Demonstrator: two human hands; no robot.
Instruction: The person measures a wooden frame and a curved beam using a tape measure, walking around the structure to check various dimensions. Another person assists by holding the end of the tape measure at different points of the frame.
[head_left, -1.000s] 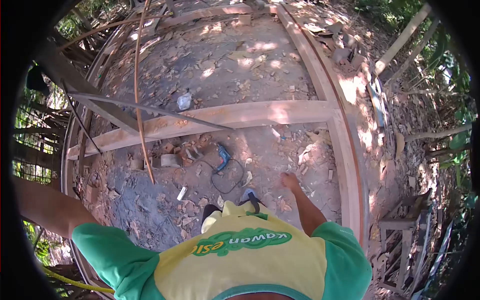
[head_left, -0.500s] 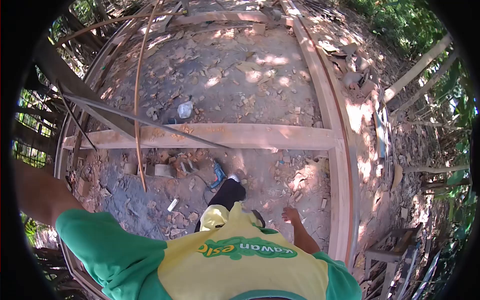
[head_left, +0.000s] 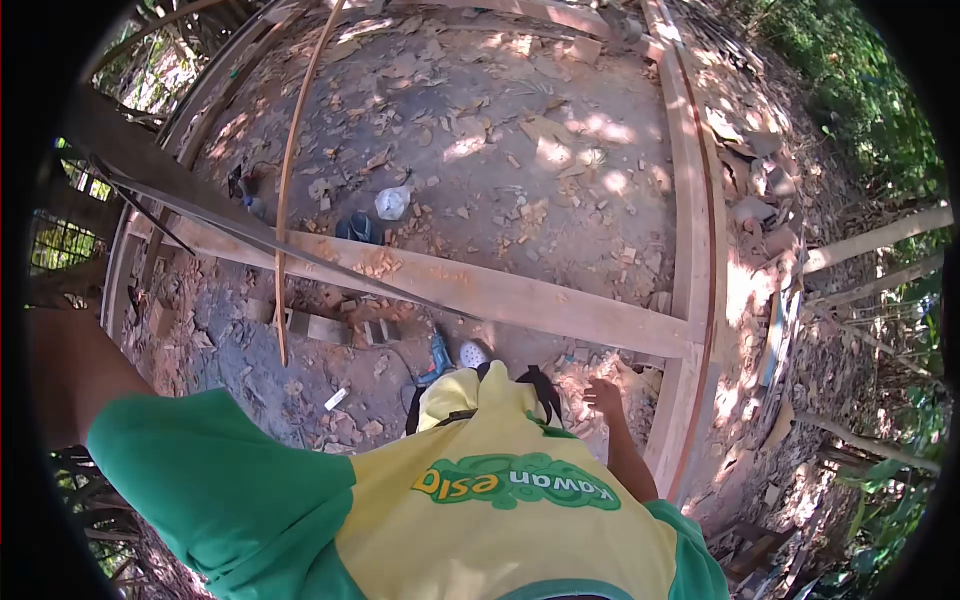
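My right hand (head_left: 603, 397) hangs low beside my body with its fingers apart and nothing in it. It is nearest the right beam of a timber frame (head_left: 685, 180). My left arm (head_left: 85, 375) is raised at the left edge, but its hand is out of view. A dark plank (head_left: 165, 165) slants from the upper left above that arm; whether the left hand touches it cannot be seen. A thin dark strip (head_left: 350, 272) runs from the plank across the crossbeam (head_left: 480, 287). A blue power drill (head_left: 437, 357) lies on the ground near my shoe (head_left: 472, 353).
A thin curved wooden strip (head_left: 287, 190) crosses the left side. Past the crossbeam lie a clear plastic bag (head_left: 392, 203) and dark footwear (head_left: 358, 228). Blocks (head_left: 328, 330) and wood scraps litter the dirt. Poles (head_left: 880, 238) and plants stand at right.
My view has turned and moved closer to the crossbeam, which now slopes down to the right. My right hand has moved slightly up and its fingers have loosened. The dark plank has shifted against the frame.
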